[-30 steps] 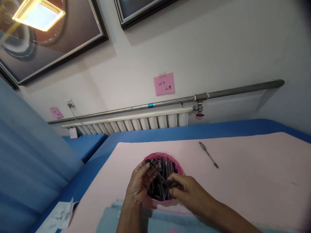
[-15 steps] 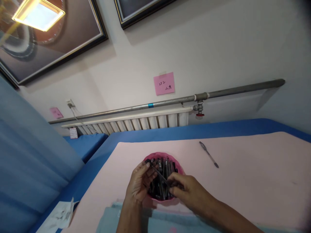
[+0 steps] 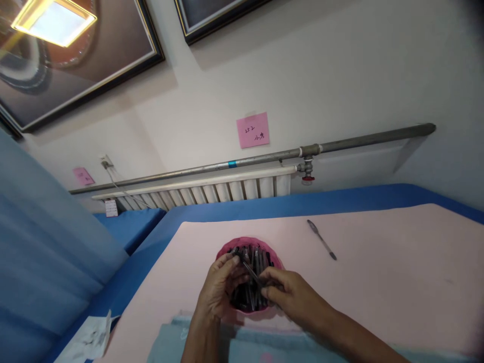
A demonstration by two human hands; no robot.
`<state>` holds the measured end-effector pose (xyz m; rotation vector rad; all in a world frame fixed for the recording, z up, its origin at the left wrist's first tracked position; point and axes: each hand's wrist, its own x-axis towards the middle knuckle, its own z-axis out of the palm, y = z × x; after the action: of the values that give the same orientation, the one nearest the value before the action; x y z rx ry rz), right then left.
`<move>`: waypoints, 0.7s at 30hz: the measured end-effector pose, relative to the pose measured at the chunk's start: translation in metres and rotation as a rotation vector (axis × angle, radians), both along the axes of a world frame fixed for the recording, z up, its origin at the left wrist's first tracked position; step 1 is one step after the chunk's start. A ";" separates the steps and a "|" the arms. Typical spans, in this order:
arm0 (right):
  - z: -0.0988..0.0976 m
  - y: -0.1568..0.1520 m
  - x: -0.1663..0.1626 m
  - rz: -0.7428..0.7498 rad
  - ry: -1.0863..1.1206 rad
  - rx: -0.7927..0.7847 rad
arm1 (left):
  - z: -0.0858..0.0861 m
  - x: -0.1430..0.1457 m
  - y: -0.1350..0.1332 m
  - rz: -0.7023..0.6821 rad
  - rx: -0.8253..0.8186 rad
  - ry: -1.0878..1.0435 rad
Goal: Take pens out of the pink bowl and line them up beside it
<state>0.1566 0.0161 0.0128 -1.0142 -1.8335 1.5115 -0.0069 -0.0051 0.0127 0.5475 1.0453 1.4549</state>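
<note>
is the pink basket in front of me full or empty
Not empty: many dark pens lie inside the pink basket. Whether it's full, I cannot tell; part is hidden.

Soft, rather dim indoor light falls on your left hand and right hand; the slim pen in your grip looks smeared. Under it, dark pens merge into shadow inside the pink basket. Far above and left of your grip, a rectangular lamp reflection glares almost white in the framed picture. Up and right, the pipe casts a soft shadow on the wall, whose outermost corner darkens. Wide-angle distortion stretches the blue curtain at far left.
</note>
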 end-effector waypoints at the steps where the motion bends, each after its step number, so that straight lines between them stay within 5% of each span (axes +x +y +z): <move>1: 0.000 0.000 0.000 0.004 0.004 -0.008 | 0.000 0.000 0.000 0.008 0.005 0.000; 21: 0.001 0.000 0.002 -0.035 0.041 -0.109 | -0.004 0.014 0.001 -0.039 0.016 0.034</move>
<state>0.1590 0.0166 0.0137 -1.0525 -1.7129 1.6136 0.0072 -0.0042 0.0088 0.6023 1.0450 1.4254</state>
